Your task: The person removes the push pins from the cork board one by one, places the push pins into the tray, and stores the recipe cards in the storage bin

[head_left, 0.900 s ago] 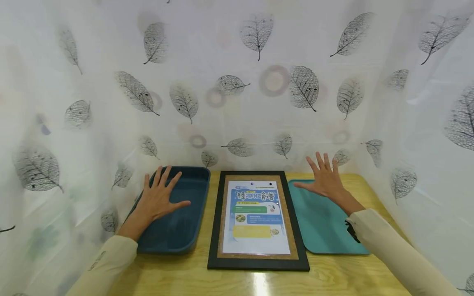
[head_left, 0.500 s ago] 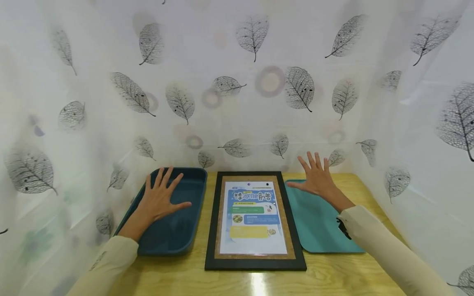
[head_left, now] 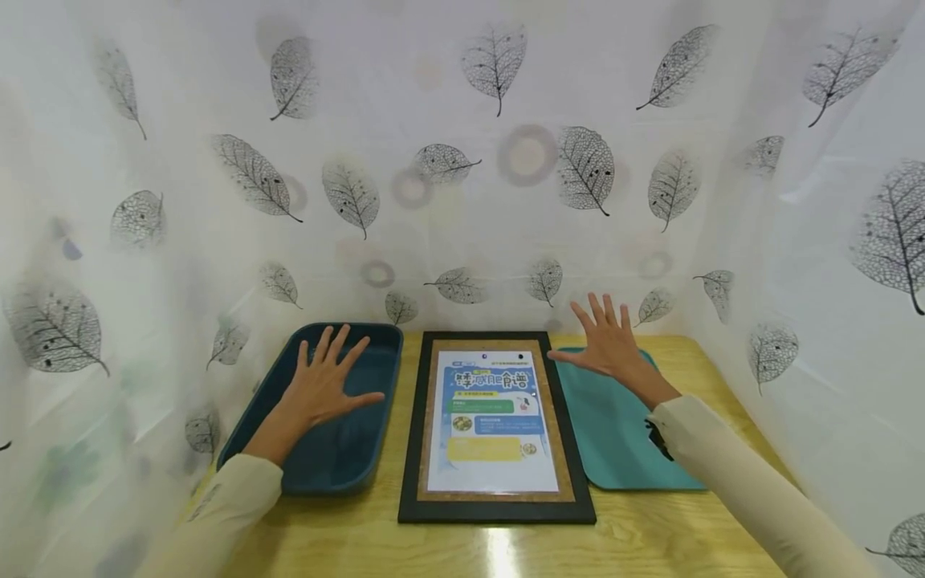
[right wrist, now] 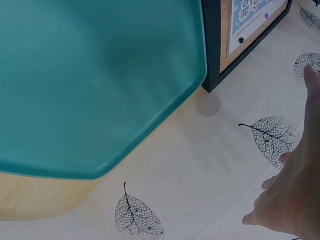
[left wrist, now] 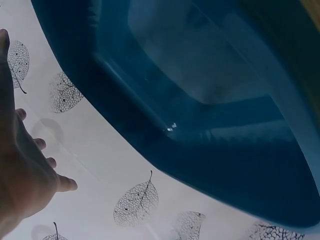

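With fingers spread wide, the left hand (head_left: pixel 323 388) hovers over a deep dark blue tray (head_left: pixel 340 457) at the left of the table. Over the far left part of a flat teal tray (head_left: pixel 621 433) is the right hand (head_left: pixel 607 348), its fingers also splayed. Neither hand holds anything. The left wrist view shows the blue tray's inner walls (left wrist: pixel 135 100) beside the palm. In the right wrist view the teal tray's raised rim (right wrist: pixel 150 125) lies apart from the fingers.
A black-framed corkboard (head_left: pixel 497 512) with a printed poster (head_left: pixel 495 474) lies between the trays on the wooden table (head_left: pixel 361 538). A white leaf-print curtain (head_left: pixel 462 225) surrounds the table at the back and sides.
The right hand has moved left, toward the frame. The left hand has shifted slightly right over the blue tray. Both stay spread, and the head view has shifted slightly.
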Demonstrator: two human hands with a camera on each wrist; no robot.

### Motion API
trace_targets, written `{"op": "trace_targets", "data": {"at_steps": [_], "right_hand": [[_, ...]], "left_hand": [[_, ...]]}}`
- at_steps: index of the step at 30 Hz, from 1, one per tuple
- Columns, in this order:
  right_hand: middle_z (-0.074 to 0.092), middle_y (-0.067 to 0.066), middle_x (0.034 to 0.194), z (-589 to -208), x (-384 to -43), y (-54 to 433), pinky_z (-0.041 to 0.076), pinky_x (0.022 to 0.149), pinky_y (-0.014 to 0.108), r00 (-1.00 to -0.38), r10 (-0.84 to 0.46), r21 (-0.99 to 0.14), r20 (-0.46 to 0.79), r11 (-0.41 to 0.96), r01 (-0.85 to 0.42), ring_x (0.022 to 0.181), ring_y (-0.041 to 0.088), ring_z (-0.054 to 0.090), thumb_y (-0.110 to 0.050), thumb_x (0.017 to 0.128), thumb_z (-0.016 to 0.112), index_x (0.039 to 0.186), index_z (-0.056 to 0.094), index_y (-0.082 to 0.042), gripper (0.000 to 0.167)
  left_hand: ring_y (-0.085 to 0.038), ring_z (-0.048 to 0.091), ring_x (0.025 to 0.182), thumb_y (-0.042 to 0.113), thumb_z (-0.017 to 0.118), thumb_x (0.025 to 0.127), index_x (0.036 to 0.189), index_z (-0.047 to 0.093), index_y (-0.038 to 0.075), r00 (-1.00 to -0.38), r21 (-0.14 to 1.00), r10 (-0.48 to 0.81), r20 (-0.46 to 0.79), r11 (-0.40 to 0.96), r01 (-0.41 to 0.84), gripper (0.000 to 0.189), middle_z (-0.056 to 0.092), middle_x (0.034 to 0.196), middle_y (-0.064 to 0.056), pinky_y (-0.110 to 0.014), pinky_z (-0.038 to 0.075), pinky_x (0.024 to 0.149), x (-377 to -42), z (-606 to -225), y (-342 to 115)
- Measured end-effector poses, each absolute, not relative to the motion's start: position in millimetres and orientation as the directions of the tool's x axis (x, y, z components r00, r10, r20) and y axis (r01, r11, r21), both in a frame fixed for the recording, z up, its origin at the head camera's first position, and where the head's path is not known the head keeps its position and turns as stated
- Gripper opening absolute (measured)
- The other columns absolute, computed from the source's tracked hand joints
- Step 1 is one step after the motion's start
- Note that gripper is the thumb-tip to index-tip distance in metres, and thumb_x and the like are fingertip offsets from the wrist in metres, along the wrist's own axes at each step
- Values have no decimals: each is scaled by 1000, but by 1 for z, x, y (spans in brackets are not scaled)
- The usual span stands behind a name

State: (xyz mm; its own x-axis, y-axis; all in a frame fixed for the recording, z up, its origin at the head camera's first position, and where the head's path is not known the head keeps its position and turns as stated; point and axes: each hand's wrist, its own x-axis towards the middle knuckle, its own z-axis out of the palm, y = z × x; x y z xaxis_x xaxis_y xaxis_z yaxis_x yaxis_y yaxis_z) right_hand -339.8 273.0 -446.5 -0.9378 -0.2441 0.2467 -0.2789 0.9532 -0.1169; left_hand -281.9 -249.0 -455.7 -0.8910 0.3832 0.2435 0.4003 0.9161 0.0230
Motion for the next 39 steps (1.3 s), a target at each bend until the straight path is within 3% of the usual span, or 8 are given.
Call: {"op": "trace_targets", "data": {"at_steps": [18, 39], "right_hand": [[13, 27, 170, -447, -341, 258, -1, 122, 69, -948, -245, -101, 200, 958, -269, 156, 51, 5, -68, 84, 72, 165, 27, -9, 109], [15, 26, 170, -454, -349, 249, 2, 123, 68, -938, -283, -129, 199, 942, -311, 157, 49, 5, -77, 80, 69, 165, 29, -12, 114]], "left_hand": [[-50, 13, 155, 76, 66, 85, 166, 28, 18, -901, 37, 379, 210, 918, 395, 106, 15, 171, -22, -77, 11, 117, -284, -454, -223], [-47, 11, 157, 79, 63, 85, 167, 26, 20, -903, 115, 399, 157, 901, 418, 108, 15, 172, -20, -76, 9, 118, -289, -465, -185]]}}
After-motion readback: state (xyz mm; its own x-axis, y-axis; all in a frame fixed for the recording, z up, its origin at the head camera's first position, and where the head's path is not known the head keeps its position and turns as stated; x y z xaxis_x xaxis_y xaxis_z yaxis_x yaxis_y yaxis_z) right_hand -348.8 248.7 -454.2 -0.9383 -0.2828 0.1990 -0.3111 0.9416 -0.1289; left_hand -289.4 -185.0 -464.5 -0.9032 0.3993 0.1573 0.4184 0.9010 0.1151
